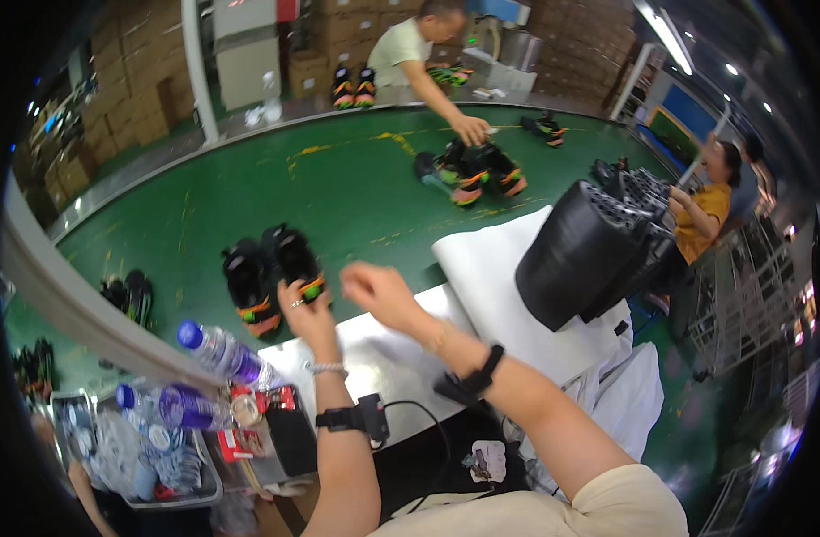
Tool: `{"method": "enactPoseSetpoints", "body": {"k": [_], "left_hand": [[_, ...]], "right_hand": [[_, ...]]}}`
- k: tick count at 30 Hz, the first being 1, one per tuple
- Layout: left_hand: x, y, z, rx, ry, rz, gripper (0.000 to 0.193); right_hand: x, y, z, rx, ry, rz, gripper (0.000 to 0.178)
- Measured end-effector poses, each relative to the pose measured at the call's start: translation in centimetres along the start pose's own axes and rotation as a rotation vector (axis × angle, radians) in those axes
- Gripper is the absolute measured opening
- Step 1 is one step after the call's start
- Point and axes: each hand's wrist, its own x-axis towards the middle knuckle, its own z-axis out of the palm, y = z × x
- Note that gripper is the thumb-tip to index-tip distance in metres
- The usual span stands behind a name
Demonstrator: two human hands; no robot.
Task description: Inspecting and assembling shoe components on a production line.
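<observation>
A pair of dark sneakers with orange and green trim stands on the green belt in front of me. My left hand (pixel 309 313) has its fingers round the near end of the right-hand sneaker (pixel 293 253). Beside it, the left-hand sneaker (pixel 250 282) is untouched. My right hand (pixel 380 294) is raised just right of the pair, apart from it, over the belt's near edge. Its fingers look curled but are smeared by motion, and no object shows in them.
Across the belt (pixel 356 197), a person's hand (pixel 470 129) touches more sneakers (pixel 468 170). Black rolled sheets (pixel 576 255) stand on white material at right. Bottles (pixel 222 351), a phone (pixel 291 438) and a filled tray (pixel 215 492) lie left. A pale post (pixel 88 300) crosses the left side.
</observation>
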Motion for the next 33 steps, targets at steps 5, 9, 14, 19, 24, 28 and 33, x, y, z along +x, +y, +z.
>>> {"method": "enactPoseSetpoints", "body": {"k": [5,9,14,19,24,28,33], "left_hand": [[0.2,3.9,-1.6,0.326,0.149,0.105,0.059],[0.4,5.0,-1.1,0.519,0.262,0.030,0.072],[2.5,-0.4,-1.1,0.496,0.173,-0.025,0.073],[5.3,2.6,-0.2,0.645,0.140,-0.084,0.074],[7.2,13.9,6.6,0.100,-0.343,0.457,0.060],[7.0,21.8,17.0,0.126,-0.907,0.417,0.063],[6.2,21.0,30.7,0.285,-1.038,0.523,0.065]], "right_hand": [[-12.5,-0.4,-5.4,0.205,-0.275,0.441,0.022],[-18.5,0.6,-6.2,0.370,-0.233,0.613,0.023],[-22.1,2.8,-5.1,0.384,-0.121,0.516,0.024],[-23.0,3.1,-4.9,0.316,-0.016,0.384,0.024],[-23.2,3.6,-5.3,0.241,-0.037,0.312,0.024],[-23.7,4.3,-5.2,0.262,-0.061,0.267,0.026],[-24.2,4.4,-4.5,0.239,-0.050,0.227,0.024]]}}
